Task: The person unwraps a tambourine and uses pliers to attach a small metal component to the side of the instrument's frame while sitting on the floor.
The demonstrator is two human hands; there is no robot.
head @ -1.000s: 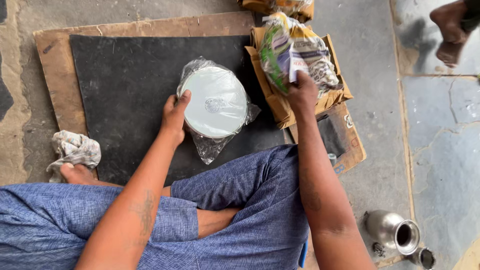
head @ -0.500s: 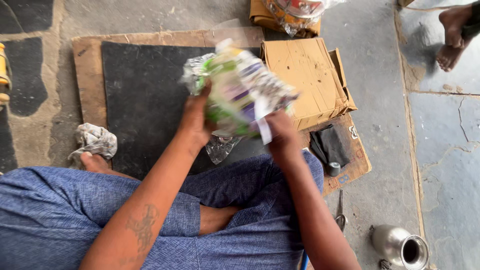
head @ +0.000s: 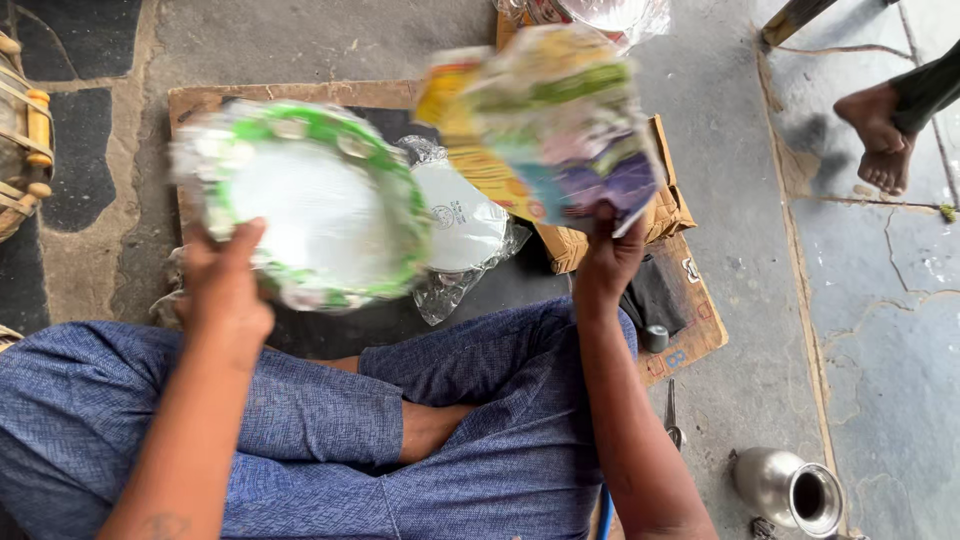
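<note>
A round white disc with a green rim (head: 320, 205), wrapped in clear film, is held up above the dark mat (head: 500, 290). Its flat face is turned toward the camera and tipped slightly to the left. Being round, it shows no long axis, and it is blurred. The left hand (head: 222, 300) grips it at the lower left edge, thumb up over the face.

To its right, the right hand (head: 608, 262) is closed on the bottom of a bundle of colourful printed wrappers (head: 550, 125), which fans upward and leftward from the grip. The bundle is also blurred.

Between the two, lower down, a stack of white discs in a clear plastic bag (head: 460, 225) lies flat on the mat. Behind the wrappers sits a cardboard box (head: 665, 205), on a sheet of cardboard (head: 700, 330) spread over the floor.

The person sits cross-legged in blue clothing (head: 330, 430). A steel pot (head: 790, 490) stands on the floor at lower right, well apart from the mat. Another person's bare foot (head: 880, 135) shows at upper right.
</note>
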